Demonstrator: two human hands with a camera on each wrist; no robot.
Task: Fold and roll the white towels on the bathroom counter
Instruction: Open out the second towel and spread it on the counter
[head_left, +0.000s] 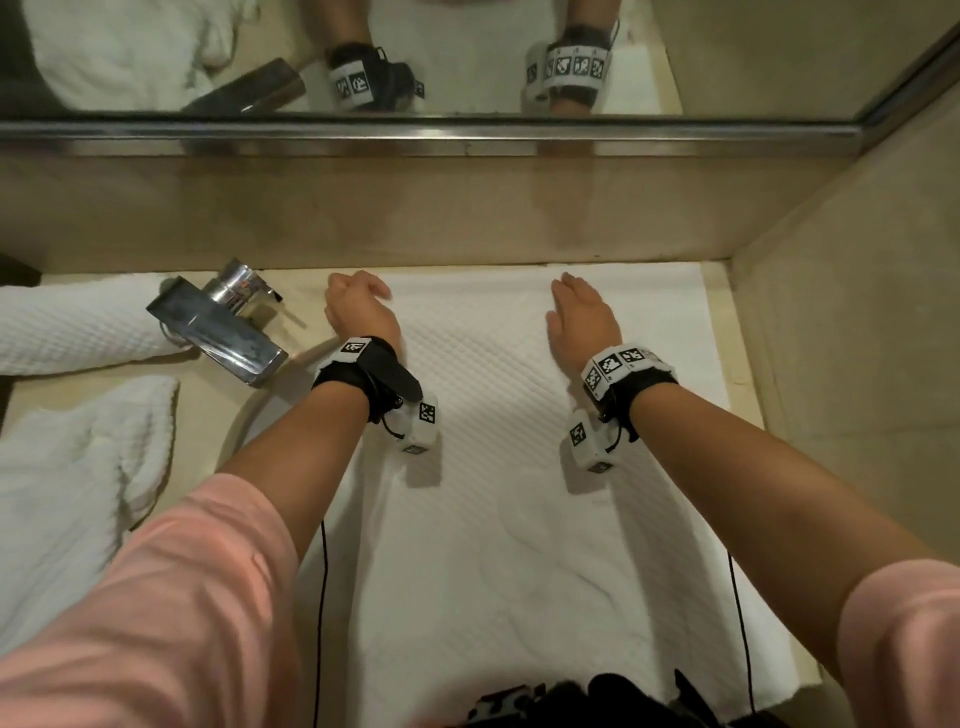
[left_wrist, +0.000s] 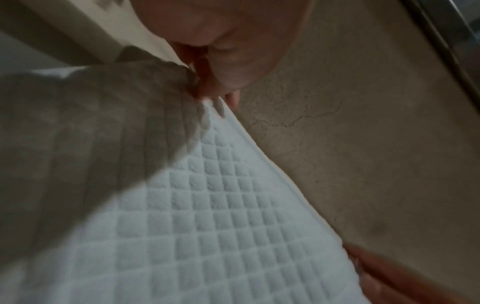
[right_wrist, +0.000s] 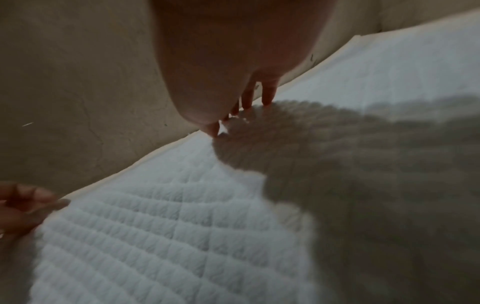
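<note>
A white waffle towel (head_left: 493, 467) lies spread flat on the counter, reaching from the back wall to the front edge. My left hand (head_left: 363, 287) is at its far left corner, fingers curled. In the left wrist view the thumb and fingers (left_wrist: 207, 90) pinch the towel's (left_wrist: 207, 216) far edge. My right hand (head_left: 567, 289) rests near the far edge further right. Its fingers (right_wrist: 248, 100) are fairly straight and their tips touch the towel (right_wrist: 161, 226). A rolled white towel (head_left: 78, 322) and a crumpled one (head_left: 67, 478) lie at the left.
A chrome faucet (head_left: 223, 325) stands just left of my left hand, beside the sink rim (head_left: 249, 415). The beige back wall (head_left: 467, 218) and a mirror (head_left: 467, 57) close off the far side. A side wall (head_left: 841, 374) bounds the counter on the right.
</note>
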